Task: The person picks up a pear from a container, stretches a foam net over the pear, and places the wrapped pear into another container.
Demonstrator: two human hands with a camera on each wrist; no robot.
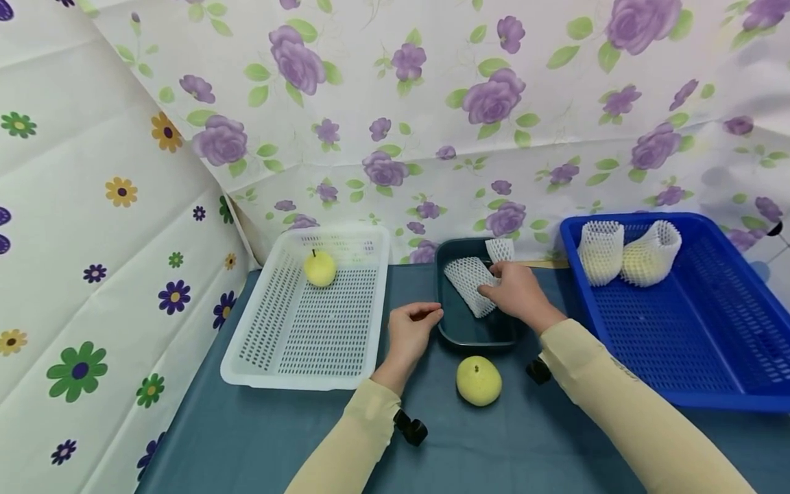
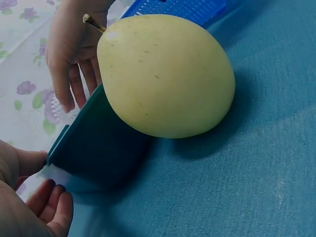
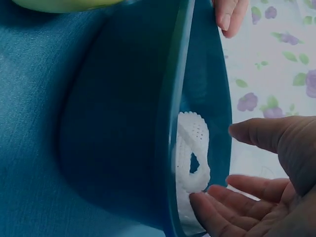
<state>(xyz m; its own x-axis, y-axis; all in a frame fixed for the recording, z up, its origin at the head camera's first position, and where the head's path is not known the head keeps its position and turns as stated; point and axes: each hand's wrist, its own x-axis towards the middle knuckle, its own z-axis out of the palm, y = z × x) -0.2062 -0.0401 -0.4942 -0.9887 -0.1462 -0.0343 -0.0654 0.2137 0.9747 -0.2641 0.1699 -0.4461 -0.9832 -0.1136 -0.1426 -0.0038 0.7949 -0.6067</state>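
My left hand [image 1: 412, 336] pinches the left rim of a dark teal basin [image 2: 103, 143] between thumb and fingertips. Inside the basin lie white foam net sleeves [image 1: 470, 281], one across the middle and another at the back right corner. Over the basin's right side reaches my right hand [image 1: 518, 291]. In the right wrist view its fingers [image 3: 217, 217] are at the near foam sleeve, while the thumb stands apart from it. A yellow pear [image 1: 479, 381] with a short stem sits on the table in front of the basin, touched by neither hand.
To the left stands a white perforated basket [image 1: 364, 329] with one bare pear [image 1: 320, 268] in its back part. A blue basket [image 1: 673, 322] on the right holds two pears in foam sleeves [image 1: 653, 254]. Behind the baskets hangs a flowered cloth [image 1: 382, 103].
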